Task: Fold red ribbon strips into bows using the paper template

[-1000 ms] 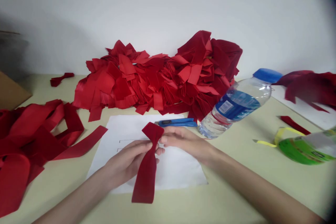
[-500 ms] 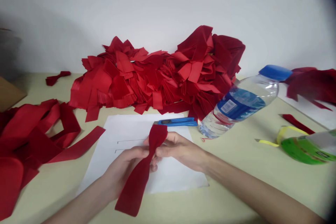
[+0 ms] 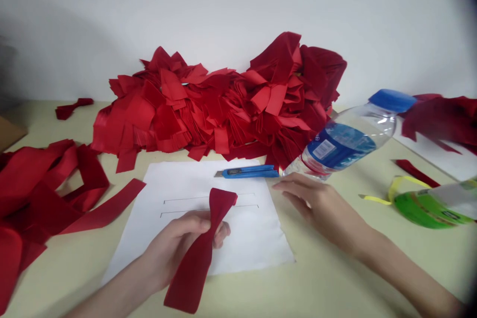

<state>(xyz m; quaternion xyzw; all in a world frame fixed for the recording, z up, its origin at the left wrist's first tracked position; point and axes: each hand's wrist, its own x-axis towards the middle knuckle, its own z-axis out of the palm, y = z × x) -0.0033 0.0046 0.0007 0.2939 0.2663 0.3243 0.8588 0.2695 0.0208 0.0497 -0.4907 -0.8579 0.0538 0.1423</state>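
Observation:
A dark red velvet ribbon [image 3: 197, 258], gathered narrow at its middle, is pinched between the thumb and fingers of my left hand [image 3: 179, 238]. Its upper end folds over at the right and its lower end hangs toward me. My right hand [image 3: 324, 208] is off the ribbon, by the base of the clear water bottle [image 3: 339, 144], with its fingers reaching left and slightly apart. I see nothing between them. Under my left hand lies a white paper sheet [image 3: 257, 243] with drawn lines. A blue box cutter [image 3: 249, 172], blade showing, lies across the sheet's far edge.
A big heap of red ribbon pieces [image 3: 216, 109] stands against the wall. Long red strips [image 3: 85, 179] lie at the left, with a small pinched ribbon piece [image 3: 72, 108] behind. At the right are a green-labelled bottle [image 3: 428, 208], a yellow strip [image 3: 395, 186] and more red fabric [image 3: 443, 117].
My right hand has let go of the ribbon and moved right to the base of the water bottle. My left hand keeps the ribbon in nearly the same place.

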